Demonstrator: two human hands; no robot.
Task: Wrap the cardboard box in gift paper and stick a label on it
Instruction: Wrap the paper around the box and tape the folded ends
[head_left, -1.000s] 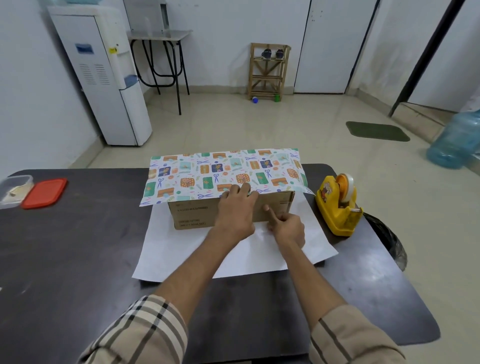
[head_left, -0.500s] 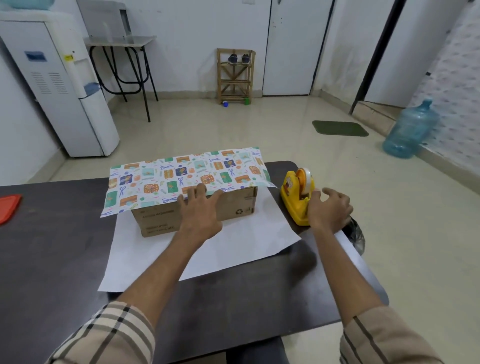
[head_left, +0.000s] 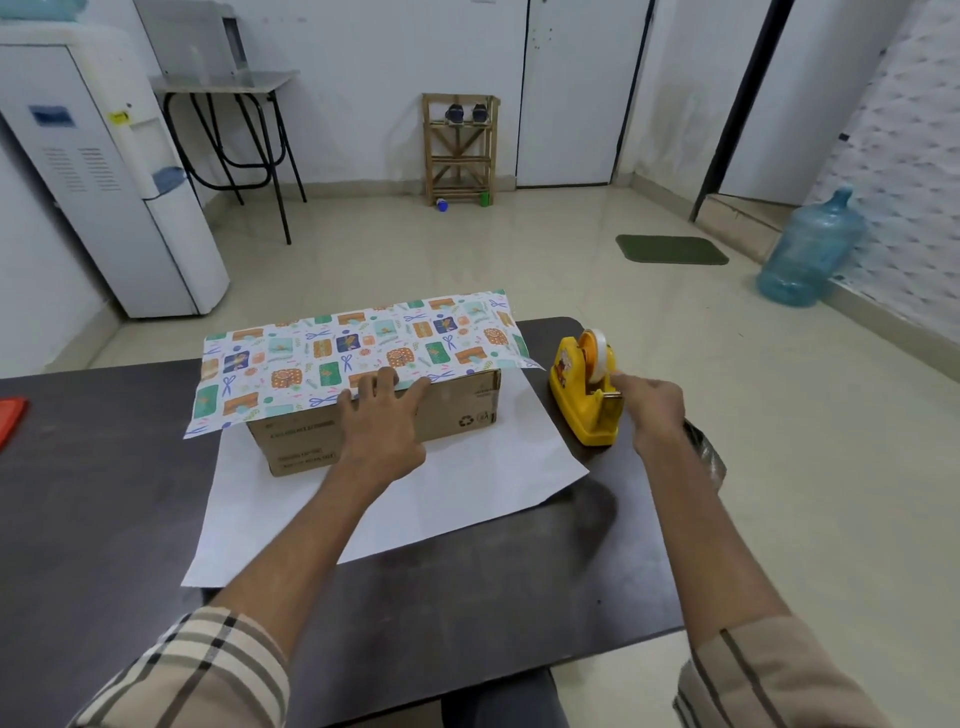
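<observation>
A brown cardboard box (head_left: 460, 410) stands on a sheet of gift paper whose white underside (head_left: 467, 493) lies flat on the dark table (head_left: 104, 493). The paper's patterned far part (head_left: 332, 358) is folded over the box top. My left hand (head_left: 382, 423) presses flat, fingers spread, on the paper's edge at the box's front top edge. My right hand (head_left: 652, 410) is at the cutter end of a yellow tape dispenser (head_left: 576, 395) to the right of the box, its fingertips pinched there on the tape end.
A red lid (head_left: 10, 415) lies at the table's left edge. A dark bag (head_left: 706, 457) hangs off the table's right edge behind my right wrist. On the floor beyond are a white water dispenser (head_left: 104, 182) and a blue water bottle (head_left: 810, 249).
My right hand left the box front, went right to the tape dispenser, and now pinches at its cutter end. My left hand stays on the paper edge. My head turned right.
</observation>
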